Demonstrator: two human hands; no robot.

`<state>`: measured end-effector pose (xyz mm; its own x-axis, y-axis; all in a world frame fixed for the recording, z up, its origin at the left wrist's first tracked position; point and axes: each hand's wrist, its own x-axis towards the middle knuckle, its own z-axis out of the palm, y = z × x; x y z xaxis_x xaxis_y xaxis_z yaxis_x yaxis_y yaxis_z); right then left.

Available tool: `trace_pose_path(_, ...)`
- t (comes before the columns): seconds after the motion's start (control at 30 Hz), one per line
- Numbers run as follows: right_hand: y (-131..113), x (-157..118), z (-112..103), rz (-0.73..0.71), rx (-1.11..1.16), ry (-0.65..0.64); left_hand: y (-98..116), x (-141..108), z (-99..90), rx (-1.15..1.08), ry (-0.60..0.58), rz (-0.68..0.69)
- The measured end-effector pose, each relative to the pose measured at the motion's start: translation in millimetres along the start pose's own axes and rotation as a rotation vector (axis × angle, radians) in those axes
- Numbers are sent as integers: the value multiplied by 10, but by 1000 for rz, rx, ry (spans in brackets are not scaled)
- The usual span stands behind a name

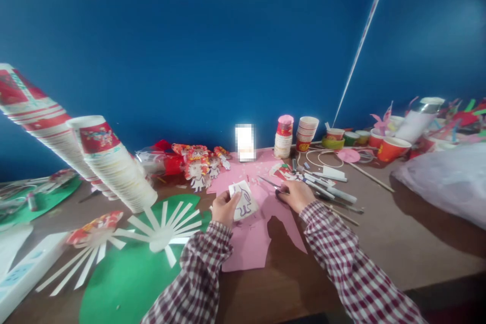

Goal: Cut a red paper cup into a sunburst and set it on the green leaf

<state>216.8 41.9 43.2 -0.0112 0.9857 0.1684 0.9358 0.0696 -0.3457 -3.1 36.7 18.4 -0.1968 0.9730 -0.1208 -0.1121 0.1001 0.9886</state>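
Note:
My left hand (225,208) pinches a small white paper (245,202) with a dark line drawing on it, between thumb and fingers. My right hand (298,196) is closed round the dark handles of scissors (270,182), whose blades point left toward the paper without touching it. Both hands are above pink paper sheets (245,250) lying on the brown table (398,233). Small light scraps lie on the pink paper beyond the hands.
Tall paper cup stacks (112,167) lean at the left, beside green sheets (129,283) with white paper strips (161,238). Paper lion figures (198,167) stand behind my left hand. Markers (334,190), cups (394,149) and a plastic bag (448,177) lie right. A blue partition (228,50) rises behind.

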Motion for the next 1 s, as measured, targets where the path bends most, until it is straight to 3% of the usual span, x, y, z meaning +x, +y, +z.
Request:
trace_pose_path(0.13, 20, -8, 24, 56, -24, 28, -23, 13, 5, -13, -16, -33)
trace_pose_path(0.5, 42, -16, 168, 22, 88, 71, -45, 22, 12, -178, -47, -127)
trace_pose_path(0.7, 67, 4, 165, 19, 100, 21, -36, 9, 31, -235, -13, -186)
trace_pose_path(1.0, 112, 44, 136, -8, 318, -15, -56, 4, 46, -222, 0, -178)
